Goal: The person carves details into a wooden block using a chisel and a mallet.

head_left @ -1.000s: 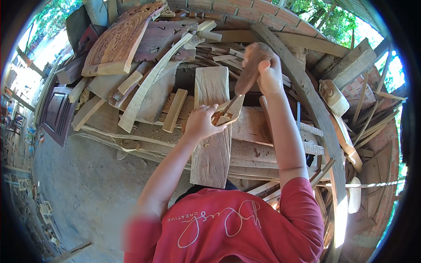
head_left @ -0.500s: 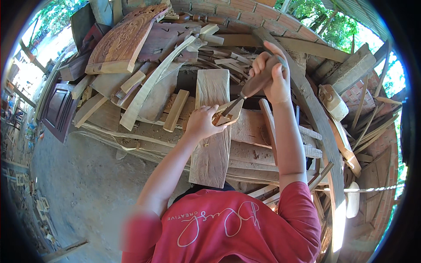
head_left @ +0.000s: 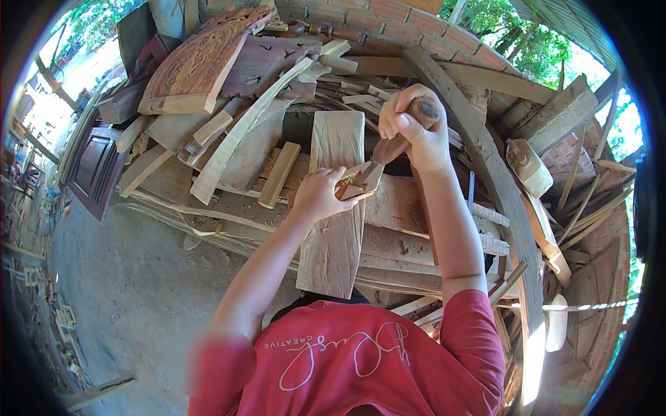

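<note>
Wears a short-sleeved red cloth T-shirt (head_left: 416, 360) and sits at a long, pale, flat wooden plank (head_left: 327, 256), with its near end close to the shirt. With the left hand (head_left: 320, 195), holds a small, pale-brown, hollowed wooden piece (head_left: 368, 186) on the plank — at the right edge, a little beyond mid-length, jutting out past that edge. Pinches it between the thumb on the near side and the fingers on the far side. With the right hand (head_left: 416, 135), wraps tightly round a chisel (head_left: 390, 150) with a rounded brown wooden handle. Tilts it down to the left, into the hollow among pale curled wood shavings (head_left: 343, 184) — cannot tell how deep.

Has, left of the plank's far half, a short, straight, yellowish wooden bar (head_left: 279, 175) and, farther left, a long, curved, pale wooden strip (head_left: 234, 139). Has, well off to the right, a squarish whitish plastic jug (head_left: 531, 170). Faces, farther out to the left, a carved reddish-brown wooden panel (head_left: 194, 66) and, behind, a red brick wall (head_left: 395, 21).
</note>
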`<state>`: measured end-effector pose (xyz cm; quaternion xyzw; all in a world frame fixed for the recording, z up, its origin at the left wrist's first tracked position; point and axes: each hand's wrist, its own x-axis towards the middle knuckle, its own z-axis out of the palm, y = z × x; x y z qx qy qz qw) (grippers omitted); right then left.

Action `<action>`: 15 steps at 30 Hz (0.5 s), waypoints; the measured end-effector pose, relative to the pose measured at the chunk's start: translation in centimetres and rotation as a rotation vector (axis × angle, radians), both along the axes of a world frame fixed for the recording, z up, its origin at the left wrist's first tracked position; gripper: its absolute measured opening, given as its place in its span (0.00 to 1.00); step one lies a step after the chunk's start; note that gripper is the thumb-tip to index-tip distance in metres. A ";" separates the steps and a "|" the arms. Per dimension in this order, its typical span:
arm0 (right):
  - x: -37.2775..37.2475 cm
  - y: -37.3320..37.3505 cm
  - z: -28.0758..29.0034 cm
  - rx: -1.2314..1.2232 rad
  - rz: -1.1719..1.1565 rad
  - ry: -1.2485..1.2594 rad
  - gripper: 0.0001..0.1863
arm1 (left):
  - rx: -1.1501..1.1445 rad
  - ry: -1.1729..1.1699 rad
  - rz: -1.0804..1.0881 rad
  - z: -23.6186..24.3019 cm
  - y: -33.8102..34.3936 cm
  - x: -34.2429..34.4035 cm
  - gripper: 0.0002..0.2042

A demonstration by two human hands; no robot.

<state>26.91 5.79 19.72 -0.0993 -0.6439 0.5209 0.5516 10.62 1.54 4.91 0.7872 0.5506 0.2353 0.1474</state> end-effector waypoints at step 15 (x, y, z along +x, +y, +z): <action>-1.6 -2.1 0.6 0.074 0.083 -0.101 0.13 | 0.019 -0.029 -0.007 -0.2 0.0 0.0 0.36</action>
